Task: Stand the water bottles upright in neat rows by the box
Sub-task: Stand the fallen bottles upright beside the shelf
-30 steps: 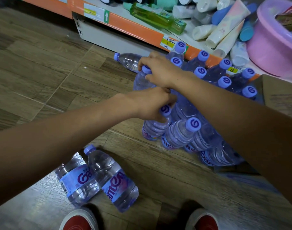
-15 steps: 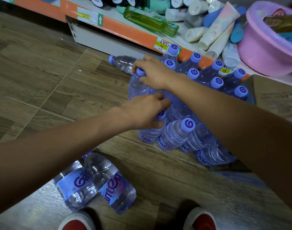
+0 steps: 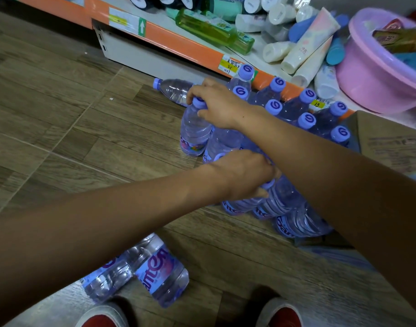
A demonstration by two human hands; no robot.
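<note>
Beside the brown cardboard box (image 3: 388, 142), the right hand (image 3: 222, 107) grips a clear purple-capped water bottle (image 3: 194, 131) by its neck, the left hand (image 3: 246, 177) clasps another's cap, apparently aligning rows.

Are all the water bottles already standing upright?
No: two bottles lie on their sides near the shoes, and another lying bottle rests by the shelf base.

Clear water bottles (image 3: 194, 128) with purple caps and purple-pink labels stand on a brown wood-grain floor (image 3: 60, 114). At one o'clock, an orange shelf edge (image 3: 190, 47) and a pink basin (image 3: 377, 74).
</note>
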